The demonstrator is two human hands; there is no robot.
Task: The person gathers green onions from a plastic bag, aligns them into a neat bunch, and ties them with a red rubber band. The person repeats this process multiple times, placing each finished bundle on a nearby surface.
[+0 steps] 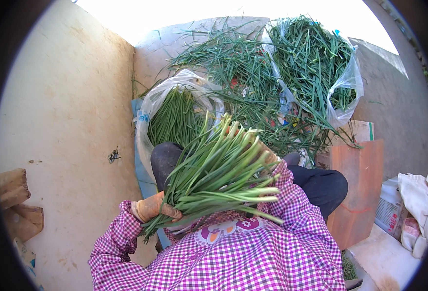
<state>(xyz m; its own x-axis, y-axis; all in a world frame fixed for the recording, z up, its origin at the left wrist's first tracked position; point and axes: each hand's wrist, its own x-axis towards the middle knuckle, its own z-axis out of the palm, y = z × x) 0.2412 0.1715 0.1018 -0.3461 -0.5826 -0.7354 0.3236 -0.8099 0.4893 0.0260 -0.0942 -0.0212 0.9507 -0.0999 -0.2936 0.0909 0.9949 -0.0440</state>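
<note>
My left hand (159, 208), in an orange-tan work glove, grips the leafy tip end of a large bunch of green garlic chives (214, 171). The bunch fans out across my lap, its pale cut ends pointing up and to the right. Behind those ends is my right hand (268, 153), also gloved and holding the bunch from the far side; the stalks hide most of its fingers. Just beyond my knee, a clear plastic bag (146, 145) stands open with neatly aligned chives (174, 116) inside.
Loose chive leaves (236, 62) cover the ground ahead. A second clear bag (347, 85) bulges with tangled leaves (312, 62). A reddish-brown board (357, 192) leans at my right, near a white basket (387, 212) and pale cloth (417, 200). A beige wall (72, 109) stands left.
</note>
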